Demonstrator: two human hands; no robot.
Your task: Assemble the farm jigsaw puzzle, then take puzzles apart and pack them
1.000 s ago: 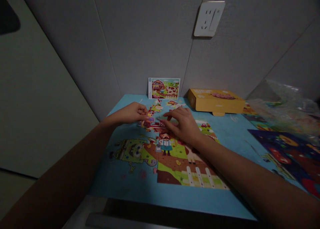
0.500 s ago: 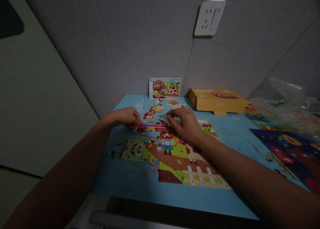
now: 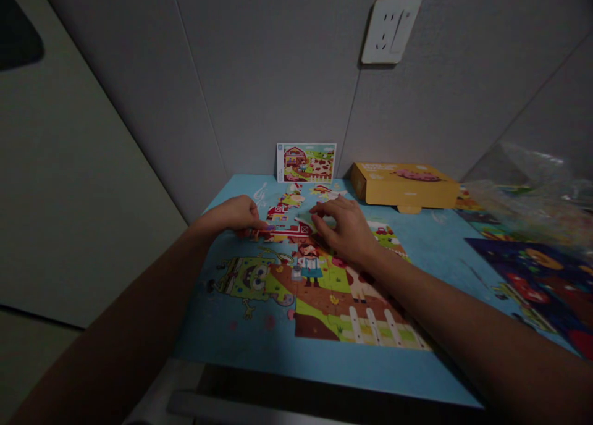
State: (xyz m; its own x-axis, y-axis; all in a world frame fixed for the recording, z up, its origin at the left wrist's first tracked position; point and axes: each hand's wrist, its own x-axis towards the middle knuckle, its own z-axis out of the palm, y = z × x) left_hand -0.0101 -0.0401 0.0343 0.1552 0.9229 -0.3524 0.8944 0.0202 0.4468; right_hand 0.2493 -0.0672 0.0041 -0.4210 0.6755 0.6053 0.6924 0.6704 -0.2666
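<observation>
A partly joined farm jigsaw puzzle lies on the blue tabletop, showing a farmer, a cow and a white fence. At its upper left edge, my left hand pinches a red and purple puzzle piece, against the red barn row. The fingers partly cover that piece. My right hand rests over the puzzle's upper part, thumb and fingers closed on a pale green piece by the barn roof. Several loose pieces lie just beyond both hands.
A farm picture card leans on the wall behind the pieces. To its right sits a yellow box. Crumpled clear plastic and a dark blue picture sheet lie at the right. A wall socket is above.
My left hand has moved left and slightly toward me with its piece, then up against the left end of the barn row. My right hand has hardly moved.
</observation>
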